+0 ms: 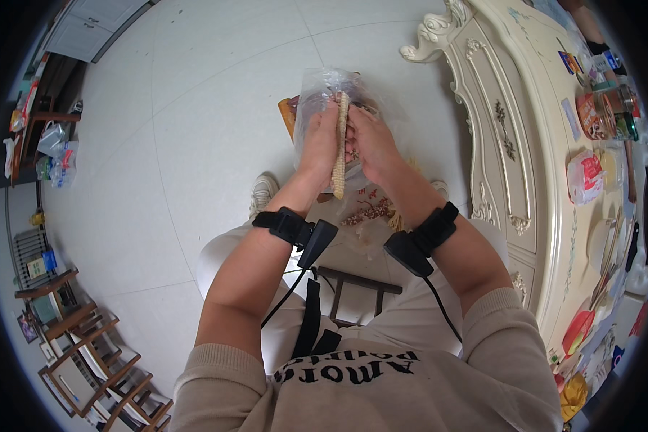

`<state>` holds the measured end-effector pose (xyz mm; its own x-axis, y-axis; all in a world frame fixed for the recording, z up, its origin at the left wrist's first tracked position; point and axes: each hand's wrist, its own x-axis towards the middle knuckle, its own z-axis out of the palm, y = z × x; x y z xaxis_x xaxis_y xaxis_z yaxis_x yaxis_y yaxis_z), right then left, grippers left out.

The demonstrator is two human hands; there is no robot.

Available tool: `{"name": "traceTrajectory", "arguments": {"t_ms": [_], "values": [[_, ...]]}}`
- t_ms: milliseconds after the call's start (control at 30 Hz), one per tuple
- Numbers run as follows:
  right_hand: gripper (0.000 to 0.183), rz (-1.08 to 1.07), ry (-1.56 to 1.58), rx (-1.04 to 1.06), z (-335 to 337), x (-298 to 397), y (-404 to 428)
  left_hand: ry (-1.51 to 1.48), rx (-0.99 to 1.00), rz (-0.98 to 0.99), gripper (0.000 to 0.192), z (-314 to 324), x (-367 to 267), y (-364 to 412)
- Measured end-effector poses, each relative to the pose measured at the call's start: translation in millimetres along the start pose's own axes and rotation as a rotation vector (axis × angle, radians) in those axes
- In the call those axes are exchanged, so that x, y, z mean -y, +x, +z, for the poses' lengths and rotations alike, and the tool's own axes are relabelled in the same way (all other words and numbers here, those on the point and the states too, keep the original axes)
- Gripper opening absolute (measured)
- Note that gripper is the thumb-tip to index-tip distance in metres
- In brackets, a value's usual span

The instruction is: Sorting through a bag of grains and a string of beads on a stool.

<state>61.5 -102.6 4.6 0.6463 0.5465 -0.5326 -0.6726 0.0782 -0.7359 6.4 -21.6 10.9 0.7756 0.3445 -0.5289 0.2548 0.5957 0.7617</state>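
A pale yellow corn cob point(339, 156) stands lengthwise between my two hands, its tip towards me. My left hand point(321, 141) grips its left side. Against the other side are the curled fingers of my right hand point(374, 141), partly hiding what lies between the palms. Under both hands spreads a clear plastic bag point(319, 83), with an orange-brown package or container point(287, 114) showing at its left edge. Closer to my body, a reddish corn cob point(368, 211) lies low between my legs, next to some yellow husk point(396, 220).
On the right is a carved cream cabinet point(491, 124), its top crowded with jars point(594, 116), a bagged item point(586, 175) and a red strainer or basket point(578, 332). A dark stool frame point(362, 283) shows between my legs. Wooden chairs point(94, 351) and bottles point(59, 162) are at left.
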Motion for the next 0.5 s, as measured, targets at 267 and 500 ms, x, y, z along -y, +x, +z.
{"name": "traceTrajectory", "arguments": {"t_ms": [267,500], "values": [[0.024,-0.010,-0.007,0.021,3.8,-1.4,-2.4,0.091,0.027,0.108,0.031,0.4,4.5,-1.6],[0.024,-0.043,0.035,0.007,0.3,-6.0,0.5,0.111,0.036,0.154,0.027,3.8,13.2,0.8]]}}
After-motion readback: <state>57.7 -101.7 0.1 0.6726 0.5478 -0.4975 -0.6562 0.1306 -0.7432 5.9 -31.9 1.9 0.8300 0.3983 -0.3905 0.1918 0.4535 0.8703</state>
